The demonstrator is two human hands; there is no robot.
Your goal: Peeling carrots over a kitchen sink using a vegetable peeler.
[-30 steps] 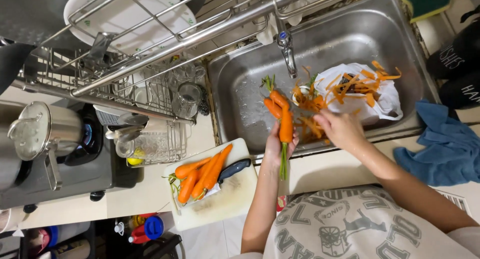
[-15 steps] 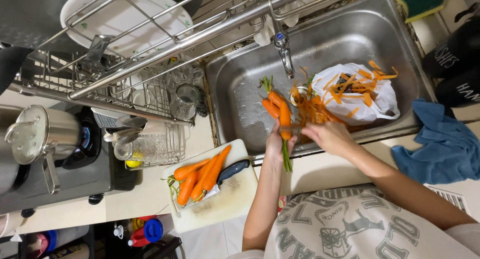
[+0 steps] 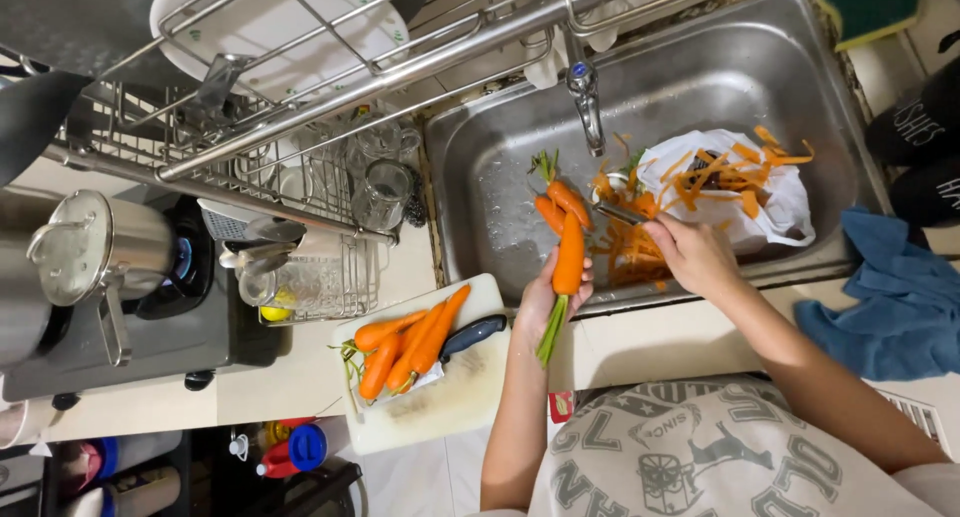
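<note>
My left hand [image 3: 548, 299] grips an orange carrot [image 3: 568, 257] over the front edge of the steel sink [image 3: 690, 77], its green stem hanging down past my wrist. Two more carrots [image 3: 556, 205] lie in the sink just beyond it. My right hand [image 3: 695, 252] holds a metal peeler [image 3: 622, 214] whose blade points left at the held carrot. Orange peelings [image 3: 630, 252] are heaped in the sink under my right hand, and more lie on a white plastic bag [image 3: 765, 192].
A white cutting board [image 3: 470, 397] on the counter carries several peeled carrots [image 3: 405, 342] and a dark-handled knife [image 3: 472, 335]. A dish rack [image 3: 300, 157] with glasses and a plate stands left of the sink. A pot [image 3: 95, 247] sits on the stove. A blue cloth [image 3: 885, 297] lies right.
My right hand has drawn back toward the sink's front edge with the peeler. My left hand keeps the carrot in nearly the same place.
</note>
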